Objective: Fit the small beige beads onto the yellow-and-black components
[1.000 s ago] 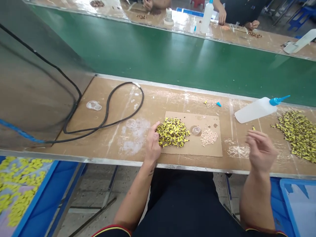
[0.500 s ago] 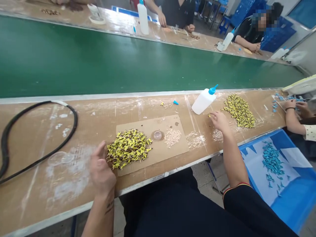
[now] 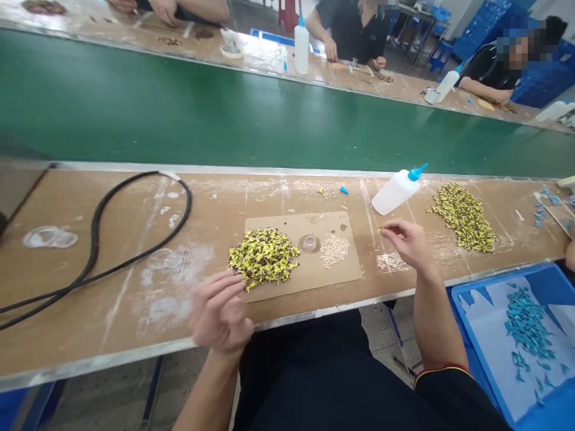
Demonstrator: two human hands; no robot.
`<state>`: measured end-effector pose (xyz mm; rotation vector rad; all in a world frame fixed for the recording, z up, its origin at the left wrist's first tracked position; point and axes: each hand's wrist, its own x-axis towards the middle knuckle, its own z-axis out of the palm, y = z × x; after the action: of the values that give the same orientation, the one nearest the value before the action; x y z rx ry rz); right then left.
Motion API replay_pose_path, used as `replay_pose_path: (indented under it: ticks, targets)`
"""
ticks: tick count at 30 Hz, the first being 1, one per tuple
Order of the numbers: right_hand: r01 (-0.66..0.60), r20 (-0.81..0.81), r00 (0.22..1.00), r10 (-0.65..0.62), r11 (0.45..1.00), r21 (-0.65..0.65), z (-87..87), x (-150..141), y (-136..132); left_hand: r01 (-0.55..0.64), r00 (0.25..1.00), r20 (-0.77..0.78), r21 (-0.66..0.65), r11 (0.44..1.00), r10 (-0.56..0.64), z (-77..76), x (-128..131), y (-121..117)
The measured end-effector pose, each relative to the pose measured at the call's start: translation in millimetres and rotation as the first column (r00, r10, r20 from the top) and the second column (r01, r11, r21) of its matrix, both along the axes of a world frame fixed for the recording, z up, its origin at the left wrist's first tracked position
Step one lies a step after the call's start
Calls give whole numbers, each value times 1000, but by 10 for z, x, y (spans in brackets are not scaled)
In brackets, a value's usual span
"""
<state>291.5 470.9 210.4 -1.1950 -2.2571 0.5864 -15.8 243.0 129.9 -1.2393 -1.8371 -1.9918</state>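
My left hand (image 3: pixel 220 314) hovers, slightly blurred, with curled fingers just off the near edge of a heap of yellow-and-dark pieces (image 3: pixel 263 257). That heap lies on a cardboard sheet (image 3: pixel 287 224), beside a small clear cup (image 3: pixel 309 243) and a pile of pale beads (image 3: pixel 335 250). My right hand (image 3: pixel 406 242) is pinching a tiny sliver (image 3: pixel 381 228) between thumb and forefinger, over the bare table. Beyond those fingers stand a white squeeze bottle with a blue nozzle (image 3: pixel 395 191) and a second yellow-and-dark heap (image 3: pixel 465 218).
A black cable (image 3: pixel 95 239) and a clear plastic lid (image 3: pixel 49 237) lie on the table at left. A blue tray (image 3: pixel 494 281) holding blue pieces sits below the right edge. A green belt (image 3: pixel 269 114) separates me from co-workers opposite.
The view has swung and levelled, moving everything across the frame. My left hand has lifted off the heap's edge toward the table's front. My right hand's fingers have closed into a pinch.
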Motion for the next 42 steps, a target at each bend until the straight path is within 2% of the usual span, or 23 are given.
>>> replay_pose_path:
  ticks: [1, 2, 3, 4, 5, 6, 7, 9, 11, 13, 15, 17, 20, 23, 25, 29, 34, 38, 42]
  targets:
    - [-162, -122, 979, 164, 987, 23, 84, -171, -152, 129, 984, -123, 5, 992, -127, 139, 72, 30]
    - [-294, -221, 928, 300, 954, 61, 163, -353, -283, 265, 943, -194, -45, 963, -269, 282, 133, 91]
    - [-379, -306, 871, 386, 922, 82, 229, -539, -385, 376, 903, -181, -104, 921, -389, 419, 181, 180]
    - [-442, -377, 815, 441, 893, 88, 280, -719, -455, 492, 850, -139, -134, 860, -508, 539, 213, 290]
    - [-484, -436, 770, 466, 872, 79, 312, -886, -492, 578, 805, -85, -110, 809, -587, 638, 228, 412]
    - [-519, -496, 722, 482, 852, 73, 324, -1033, -500, 627, 773, -53, -80, 775, -632, 713, 229, 536]
    - [-543, -540, 694, 475, 839, 40, 318, -1159, -486, 641, 764, -50, -57, 765, -643, 765, 217, 655]
    - [-567, -608, 658, 444, 824, -13, 263, -1345, -413, 639, 765, -106, -1, 770, -635, 820, 165, 851]
    - [-566, -653, 636, 411, 824, -33, 179, -1449, -320, 663, 741, -189, 53, 747, -644, 839, 91, 979]
    - [-567, -671, 621, 406, 824, -25, 95, -1476, -227, 696, 706, -225, 48, 716, -671, 845, 7, 1048]
    - [-575, -626, 640, 446, 818, -6, 24, -1419, -128, 693, 711, -183, 20, 721, -679, 835, -95, 1078]
    - [-564, -480, 719, 503, 825, 20, -42, -1287, -13, 662, 749, -94, 77, 745, -656, 798, -218, 1085]
    - [-480, -100, 873, 477, 877, -6, -155, -1045, 166, 625, 750, 57, 265, 734, -659, 702, -417, 1070]
    - [-420, 248, 867, 432, 902, -104, -273, -907, 283, 557, 728, 235, 344, 756, -644, 623, -559, 1040]
    - [-389, 346, 843, 411, 911, -133, -331, -900, 311, 495, 732, 331, 342, 799, -595, 601, -607, 1024]
    - [-391, 360, 834, 419, 908, -149, -403, -967, 306, 445, 751, 378, 315, 838, -541, 595, -648, 1016]
    - [-403, 354, 827, 437, 899, -169, -458, -1004, 288, 465, 750, 378, 282, 839, -543, 540, -683, 1027]
    - [-396, 360, 823, 439, 899, -189, -427, -1001, 273, 469, 757, 372, 262, 843, -537, 480, -679, 1050]
    - [-407, 284, 846, 451, 890, -204, -347, -980, 262, 471, 746, 387, 268, 840, -542, 470, -675, 1067]
